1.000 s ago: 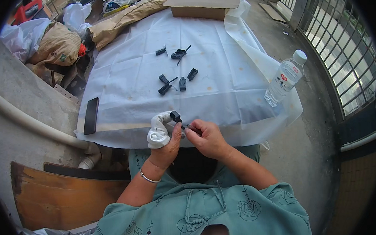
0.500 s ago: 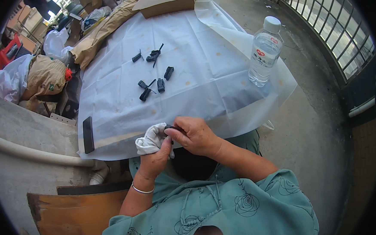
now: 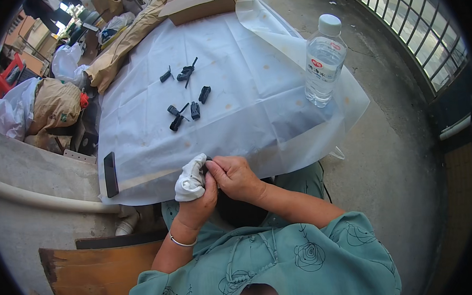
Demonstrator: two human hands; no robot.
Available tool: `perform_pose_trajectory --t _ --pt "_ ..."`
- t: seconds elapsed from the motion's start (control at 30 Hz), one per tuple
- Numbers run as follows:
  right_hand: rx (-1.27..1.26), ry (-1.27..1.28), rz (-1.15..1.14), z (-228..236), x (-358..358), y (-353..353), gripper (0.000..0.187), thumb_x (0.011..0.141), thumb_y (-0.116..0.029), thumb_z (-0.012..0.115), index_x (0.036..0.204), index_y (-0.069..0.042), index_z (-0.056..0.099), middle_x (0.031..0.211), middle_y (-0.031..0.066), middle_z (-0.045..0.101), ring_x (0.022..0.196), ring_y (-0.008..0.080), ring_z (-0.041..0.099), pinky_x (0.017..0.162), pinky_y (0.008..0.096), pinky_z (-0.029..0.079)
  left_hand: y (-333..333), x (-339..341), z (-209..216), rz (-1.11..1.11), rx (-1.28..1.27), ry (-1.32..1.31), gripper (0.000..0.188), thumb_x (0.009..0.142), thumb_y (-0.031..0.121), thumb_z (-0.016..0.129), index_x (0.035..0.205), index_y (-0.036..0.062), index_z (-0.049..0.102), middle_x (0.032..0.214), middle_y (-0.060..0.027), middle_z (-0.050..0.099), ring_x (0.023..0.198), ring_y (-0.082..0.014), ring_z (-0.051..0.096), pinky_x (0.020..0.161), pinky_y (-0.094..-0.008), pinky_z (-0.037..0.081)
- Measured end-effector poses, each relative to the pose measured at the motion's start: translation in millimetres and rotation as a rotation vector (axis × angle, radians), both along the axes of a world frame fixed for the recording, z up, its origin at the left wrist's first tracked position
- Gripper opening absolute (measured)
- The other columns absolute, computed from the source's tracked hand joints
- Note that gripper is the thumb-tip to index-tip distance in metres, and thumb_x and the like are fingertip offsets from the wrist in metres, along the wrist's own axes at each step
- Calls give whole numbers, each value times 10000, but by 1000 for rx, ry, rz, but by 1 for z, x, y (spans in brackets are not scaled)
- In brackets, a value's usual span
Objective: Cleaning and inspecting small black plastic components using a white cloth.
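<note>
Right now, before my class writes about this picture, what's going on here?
A person works with both bare hands together at the near edge of a table with a white cover. The left hand has a white cloth bunched at its fingers; the right hand pinches a small dark piece, mostly hidden. Several black pieces lie farther in, between a phone on the left and a bottle on the right.

A white cloth (image 3: 189, 184) is held bunched and creased; at its upper right, a black part (image 3: 209, 159), mostly hidden.
</note>
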State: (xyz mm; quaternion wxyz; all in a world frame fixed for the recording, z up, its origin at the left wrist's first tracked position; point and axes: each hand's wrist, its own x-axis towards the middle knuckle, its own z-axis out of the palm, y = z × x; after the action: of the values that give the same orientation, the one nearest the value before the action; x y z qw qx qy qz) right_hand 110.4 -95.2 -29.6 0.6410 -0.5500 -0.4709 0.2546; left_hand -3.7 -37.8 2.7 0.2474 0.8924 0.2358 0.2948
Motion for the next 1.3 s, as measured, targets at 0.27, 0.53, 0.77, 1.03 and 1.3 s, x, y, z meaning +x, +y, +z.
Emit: perform_pose_trajectory --t 0.27,0.53,0.77,1.03,1.3 --pt "-68 -262 152 -4 29 -8 120 817 -134 591 824 -15 603 682 141 564 598 299 525 562 333 437 12 -10 9 -2 -1090 -405 345 904 66 466 1231 30 361 859 -29 519 622 -64 451 552 -187 400" --pt "14 -160 209 18 29 -8 128 790 -116 660 818 -10 593 627 52 528 546 113 457 514 256 394 6 -14 20 -141 -984 -122 324 883 58 406 1205 34 392 830 4 483 598 -33 405 518 -178 355" --pt "-27 -165 252 24 23 -3 170 861 -146 573 764 -8 553 606 73 496 525 145 418 510 277 378 5 -14 22 -141 -989 -178 277 844 16 418 1120 20 439 859 -7 488 718 -74 437 641 -218 401" --pt "-123 -166 279 21 11 0 232 888 -150 489 719 8 510 637 183 512 546 330 432 541 362 395 4 -9 4 -59 -317 -41 263 809 16 415 1071 3 433 879 -100 502 796 -176 490 737 -274 419" --pt "-402 -168 362 11 44 -10 282 894 -187 510 696 13 513 557 70 415 543 92 372 497 298 367 48 -21 35 -199 -178 370 423 829 198 566 1176 -20 463 1099 -230 529 1028 -352 519 879 -367 416"
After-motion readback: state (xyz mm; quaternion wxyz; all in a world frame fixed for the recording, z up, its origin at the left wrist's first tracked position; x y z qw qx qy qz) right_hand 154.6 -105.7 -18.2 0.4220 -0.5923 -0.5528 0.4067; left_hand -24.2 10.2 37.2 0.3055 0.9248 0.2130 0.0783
